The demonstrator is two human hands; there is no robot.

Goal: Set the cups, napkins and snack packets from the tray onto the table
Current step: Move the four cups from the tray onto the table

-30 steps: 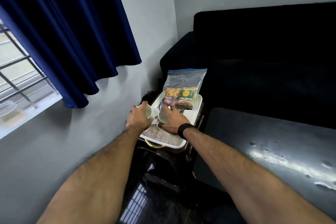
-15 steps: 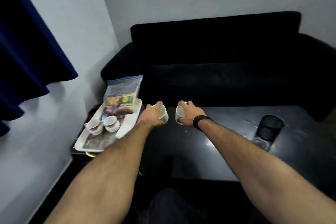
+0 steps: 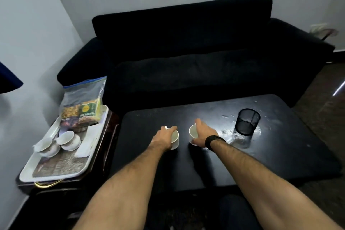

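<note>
as your two forearms reached out over the dark table (image 3: 214,164), each hand was closed around a cup. item one: your left hand (image 3: 164,139), wrapped over the left cup (image 3: 175,139) from the side, fingers curled across its rim. item two: your right hand (image 3: 202,135), a dark band at its wrist, gripping the right cup (image 3: 192,134) with its open mouth showing. both cups stood near the table's middle, close together but apart; whether their bases had touched down could not be told. appearance: small, white, plain, seemingly empty. handling, as a judgement: they looked like glazed ceramic, so light, stiff, somewhat slippery and liable to chip if knocked together; hold them round the body or by the handle.

item three, beyond your right hand: a black mesh holder (image 3: 247,121) on the table, well clear of the cups. item four, to your left on a side stand: the white tray (image 3: 28,172), carrying two more white cups (image 3: 68,137) that seemed to rest on saucers, a folded white napkin (image 3: 87,143) along its right side, and at the far end a clear zip bag (image 3: 82,106) of snack packets, soft and crinkly, best pinched near the top. item five, farthest: a dark sofa (image 3: 186,43) against the wall.
</note>
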